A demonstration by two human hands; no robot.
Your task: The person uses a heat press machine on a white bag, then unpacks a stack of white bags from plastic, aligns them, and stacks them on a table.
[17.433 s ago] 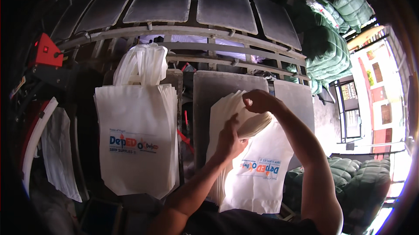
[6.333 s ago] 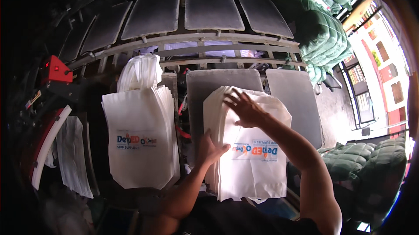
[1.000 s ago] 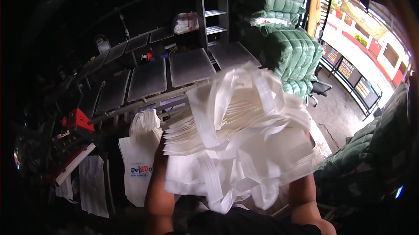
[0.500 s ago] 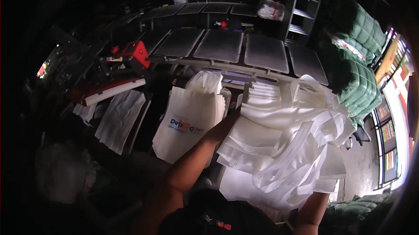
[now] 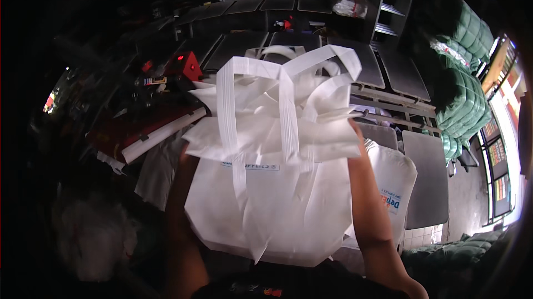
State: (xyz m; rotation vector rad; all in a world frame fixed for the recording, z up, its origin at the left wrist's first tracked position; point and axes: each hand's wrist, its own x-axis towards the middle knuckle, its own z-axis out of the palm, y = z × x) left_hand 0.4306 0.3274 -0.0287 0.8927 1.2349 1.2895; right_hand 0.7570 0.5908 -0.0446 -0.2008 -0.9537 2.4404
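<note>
A thick bundle of white fabric tote bags [image 5: 300, 204] is held up in front of me, its loop handles standing up and its upper layers fanned out. My left hand [image 5: 190, 153] grips its left side, and my right hand [image 5: 355, 142] has hold of the right side. The fingers of both hands are mostly hidden by the fabric. Beyond my right forearm lies another white bag [image 5: 391, 174] with coloured print, partly covered.
To the left stands a heat press [image 5: 161, 135] with a red control box [image 5: 183, 66]. Rows of dark flat platens [image 5: 408, 71] cross the back. Green wrapped bales [image 5: 463, 96] are stacked at the right, near a ladder [image 5: 391, 7]. White cloth [image 5: 158, 174] lies beneath the press.
The bundle has moved left to the middle, in front of me, and its handles now stand up. My left hand has shifted left. The printed bag now shows to the right of the bundle.
</note>
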